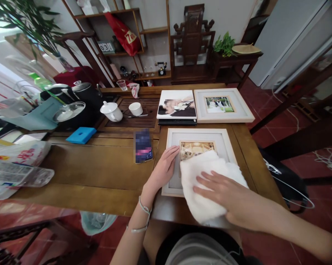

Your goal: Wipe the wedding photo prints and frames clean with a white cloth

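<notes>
White photo frame (227,139) sits on the wooden table (99,165) dead ahead at 12 o'clock, its long side running away from the person. A white cloth (210,163) is draped over its near half, lying roughly 11 to 5. Right hand (223,195) is flat on top of the cloth, fingers spread and pointing to 9 – not gripping, just pressing. Left hand (163,169) is flat too, fingers together, resting on the frame's rim at 9. A phone (143,146) lies just left of it.
</notes>
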A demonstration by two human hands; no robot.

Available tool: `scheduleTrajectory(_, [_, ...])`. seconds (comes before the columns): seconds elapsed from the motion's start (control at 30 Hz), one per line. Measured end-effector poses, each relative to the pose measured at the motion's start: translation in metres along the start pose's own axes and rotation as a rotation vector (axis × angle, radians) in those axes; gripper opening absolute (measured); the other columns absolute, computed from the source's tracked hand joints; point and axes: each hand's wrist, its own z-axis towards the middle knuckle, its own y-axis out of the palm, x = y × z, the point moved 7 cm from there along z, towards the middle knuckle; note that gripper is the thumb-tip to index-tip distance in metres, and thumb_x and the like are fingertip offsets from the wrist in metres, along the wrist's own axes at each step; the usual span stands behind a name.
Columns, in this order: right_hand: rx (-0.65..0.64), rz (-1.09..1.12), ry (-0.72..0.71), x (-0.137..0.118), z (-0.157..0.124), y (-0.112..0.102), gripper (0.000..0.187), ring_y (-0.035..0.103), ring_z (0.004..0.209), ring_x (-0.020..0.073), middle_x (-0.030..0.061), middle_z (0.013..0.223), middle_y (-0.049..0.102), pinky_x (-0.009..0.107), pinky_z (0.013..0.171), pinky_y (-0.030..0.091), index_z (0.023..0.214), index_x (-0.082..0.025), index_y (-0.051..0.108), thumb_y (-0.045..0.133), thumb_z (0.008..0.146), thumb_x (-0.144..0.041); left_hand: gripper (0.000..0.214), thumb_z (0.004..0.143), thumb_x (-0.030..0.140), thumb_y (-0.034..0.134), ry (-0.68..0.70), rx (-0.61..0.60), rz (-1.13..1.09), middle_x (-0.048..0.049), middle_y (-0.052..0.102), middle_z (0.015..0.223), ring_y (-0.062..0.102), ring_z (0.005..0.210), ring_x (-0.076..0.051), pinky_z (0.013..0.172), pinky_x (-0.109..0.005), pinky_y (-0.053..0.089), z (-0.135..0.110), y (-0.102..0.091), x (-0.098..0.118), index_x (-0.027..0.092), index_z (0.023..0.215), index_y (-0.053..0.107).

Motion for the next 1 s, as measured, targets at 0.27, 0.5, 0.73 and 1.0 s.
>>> scheduleTrajectory(0.27, [0.227,-0.086,0.279,0.056,-0.017,-0.013,0.079,0.053,0.126,0.0309,0.0100,0.138,0.057,0.049,0.102,0.047,0.137,-0.021,0.054,0.048,0.061,-0.002,0.042,0.100,0.018,0.037,-0.015,-0.020,0.037,-0.0118,0.050,0.144,0.039,0.139,-0.025,0.115,-0.056,0.034,0.001,0.001,0.000,0.021,0.141,0.046])
scheduleTrajectory(0.5, [0.234,-0.271,0.232,0.016,0.065,-0.001,0.077,0.031,0.138,0.0456,0.0265,0.148,0.041,0.061,0.110,0.031,0.144,-0.007,0.041,0.057,0.069,-0.002,0.042,0.101,0.019,0.032,-0.015,0.000,0.006,-0.0114,0.048,0.146,0.037,0.140,-0.023,0.118,-0.051,0.032,0.002,-0.001,0.001,0.020,0.141,0.047])
scheduleTrajectory(0.73, [0.157,-0.136,-0.107,-0.034,0.020,0.007,0.074,0.040,0.136,0.0382,0.0197,0.144,0.049,0.054,0.109,0.037,0.140,-0.011,0.048,0.056,0.067,-0.005,0.041,0.101,0.017,0.033,-0.026,-0.011,-0.004,-0.0123,0.051,0.143,0.039,0.139,-0.024,0.117,-0.052,0.033,0.002,-0.001,0.002,0.019,0.139,0.049])
scheduleTrajectory(1.0, [0.235,-0.221,0.244,0.070,0.004,-0.023,0.075,0.047,0.132,0.0306,0.0121,0.140,0.055,0.051,0.108,0.039,0.133,-0.018,0.057,0.049,0.060,0.002,0.040,0.099,0.018,0.041,-0.010,-0.007,0.032,-0.0128,0.052,0.142,0.040,0.139,-0.026,0.115,-0.054,0.035,0.000,0.001,0.001,0.019,0.137,0.051])
